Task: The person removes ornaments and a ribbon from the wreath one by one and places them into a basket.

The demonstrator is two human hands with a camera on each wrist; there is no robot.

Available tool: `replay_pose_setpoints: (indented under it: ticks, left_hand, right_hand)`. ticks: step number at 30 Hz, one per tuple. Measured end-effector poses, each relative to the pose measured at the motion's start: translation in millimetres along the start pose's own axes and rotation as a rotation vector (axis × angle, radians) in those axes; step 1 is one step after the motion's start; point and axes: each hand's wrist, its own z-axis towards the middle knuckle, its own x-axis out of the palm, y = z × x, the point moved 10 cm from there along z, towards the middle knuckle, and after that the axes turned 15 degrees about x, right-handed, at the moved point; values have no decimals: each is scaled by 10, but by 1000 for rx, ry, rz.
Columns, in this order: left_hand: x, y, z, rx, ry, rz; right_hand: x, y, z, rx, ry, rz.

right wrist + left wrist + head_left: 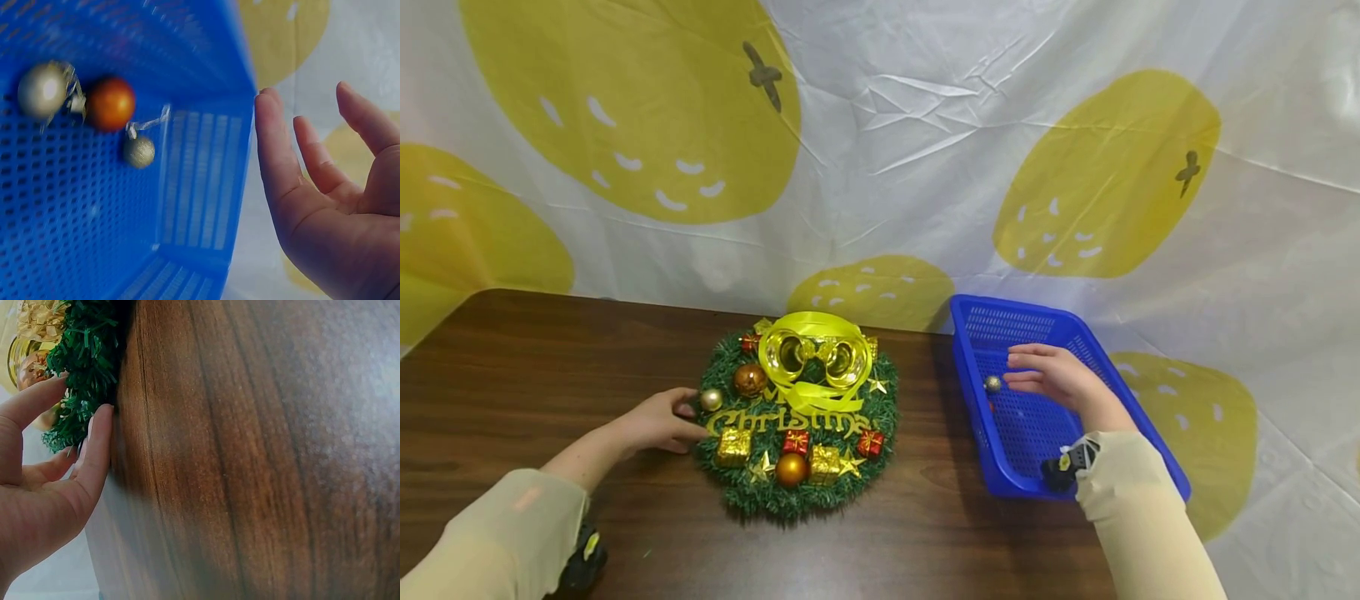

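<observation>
A green tinsel wreath (797, 500) lies on the table, with gold lettering, baubles, small gift boxes and stars on it. Yellow ribbon (820, 398) and two shiny gold bells (792, 354) sit at its far side. My left hand (655, 422) is at the wreath's left edge; its fingertips (102, 419) meet the green tinsel (87, 356) close to the tabletop. Over the blue basket (981, 425), my right hand (1060, 379) is raised with fingers extended and nothing in it. The basket holds a pale bauble (42, 91), an orange bauble (110, 104) and a small glittery gold bauble (139, 152).
The dark wooden table (550, 358) extends left of the wreath and toward me. A white curtain (880, 192) with yellow fruit shapes hangs right behind the table. The basket's raised walls stand at the table's right side.
</observation>
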Motion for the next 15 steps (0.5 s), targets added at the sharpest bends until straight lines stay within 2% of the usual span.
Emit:
replay_pose_setpoints:
  ticks: [9, 15]
  left_hand:
    - [5, -8, 3, -1, -3, -2]
    - [9, -18, -6, -3, 9, 4]
  right_hand:
    - [484, 289, -26, -100, 62, -45]
    - [806, 425, 13, -173, 65, -16]
